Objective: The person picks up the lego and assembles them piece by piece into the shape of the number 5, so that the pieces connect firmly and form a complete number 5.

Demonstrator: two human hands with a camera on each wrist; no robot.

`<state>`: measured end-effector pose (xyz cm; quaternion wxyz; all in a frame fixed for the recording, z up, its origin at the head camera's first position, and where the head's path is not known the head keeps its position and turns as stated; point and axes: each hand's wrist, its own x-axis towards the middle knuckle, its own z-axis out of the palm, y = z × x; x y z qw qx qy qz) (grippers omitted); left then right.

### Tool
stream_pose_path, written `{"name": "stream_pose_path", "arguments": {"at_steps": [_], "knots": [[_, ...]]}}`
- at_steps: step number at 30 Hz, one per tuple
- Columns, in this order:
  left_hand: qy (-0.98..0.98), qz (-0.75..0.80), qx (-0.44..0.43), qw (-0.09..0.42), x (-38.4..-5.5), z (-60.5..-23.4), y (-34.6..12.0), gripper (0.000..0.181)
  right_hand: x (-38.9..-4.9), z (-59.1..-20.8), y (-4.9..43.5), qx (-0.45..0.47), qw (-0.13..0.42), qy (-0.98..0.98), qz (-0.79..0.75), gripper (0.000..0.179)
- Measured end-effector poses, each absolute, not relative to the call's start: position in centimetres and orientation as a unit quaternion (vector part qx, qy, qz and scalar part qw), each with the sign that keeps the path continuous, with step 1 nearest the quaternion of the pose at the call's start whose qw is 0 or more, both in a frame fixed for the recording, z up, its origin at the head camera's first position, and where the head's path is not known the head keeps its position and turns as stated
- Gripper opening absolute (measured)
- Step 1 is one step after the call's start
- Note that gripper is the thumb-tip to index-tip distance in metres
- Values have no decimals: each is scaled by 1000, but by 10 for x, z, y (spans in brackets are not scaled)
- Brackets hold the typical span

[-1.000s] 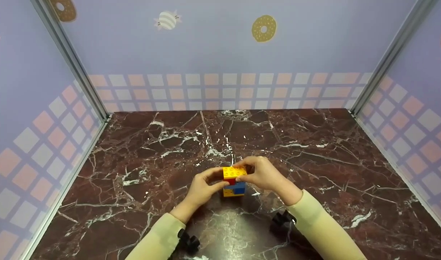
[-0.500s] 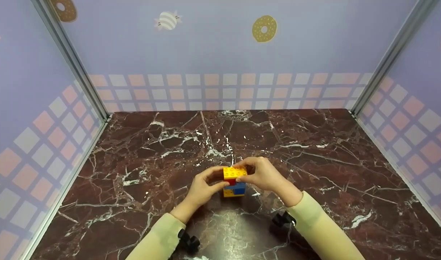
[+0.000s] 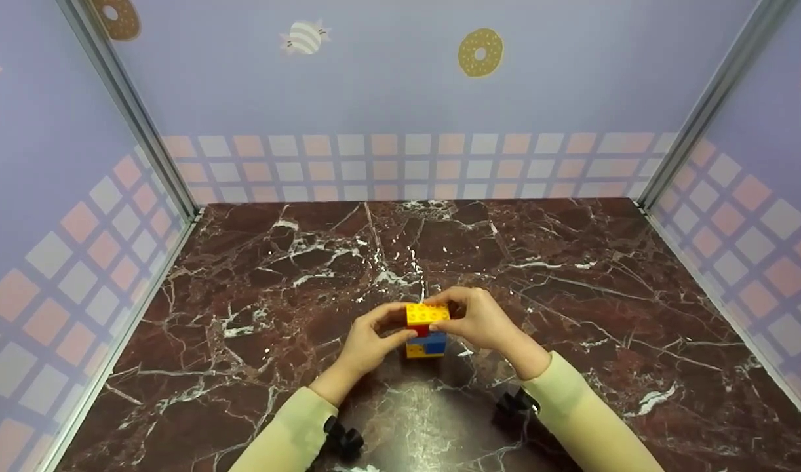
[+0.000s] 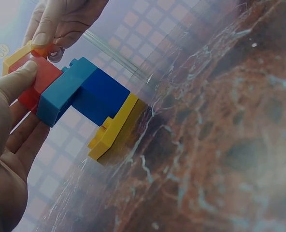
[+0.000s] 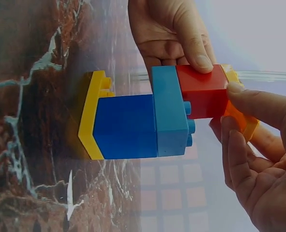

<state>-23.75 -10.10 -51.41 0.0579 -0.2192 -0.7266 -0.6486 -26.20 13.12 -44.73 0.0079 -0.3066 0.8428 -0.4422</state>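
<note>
A small tower of toy building bricks stands on the table between both hands. Its base is a thin yellow plate [image 5: 89, 121], which carries a dark blue brick [image 5: 126, 128] at one end. Across that lies a flat light blue brick [image 5: 169, 116], then a red brick [image 5: 201, 92], topped by a yellow brick [image 3: 425, 315]. My left hand [image 3: 364, 341] holds the red brick from the left, thumb on its near face. From the right, my right hand [image 3: 484, 321] pinches the yellow top brick between thumb and fingers, its thumb tip overlapping the red brick's edge in the right wrist view.
Dark red marbled table [image 3: 295, 262] surrounds the tower. Purple walls [image 3: 387, 85] with pink and white squares close it off at the back and both sides. Black wrist mounts [image 3: 343, 438] stick out below the sleeves.
My right hand and the yellow top brick have shifted very slightly to the right. The left hand and the lower bricks stay where they were.
</note>
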Motion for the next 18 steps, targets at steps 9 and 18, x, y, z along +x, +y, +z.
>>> {"name": "stream_pose_path", "arguments": {"at_steps": [9, 18], "knots": [[-733, -639, -224, 68, -237, -515, -101, 42, -265, -456, 133, -302, 20, 829, -470, 34], [-732, -639, -223, 76, -237, -516, -100, 43, -266, -458, 135, -302, 23, 822, -483, 35]]}}
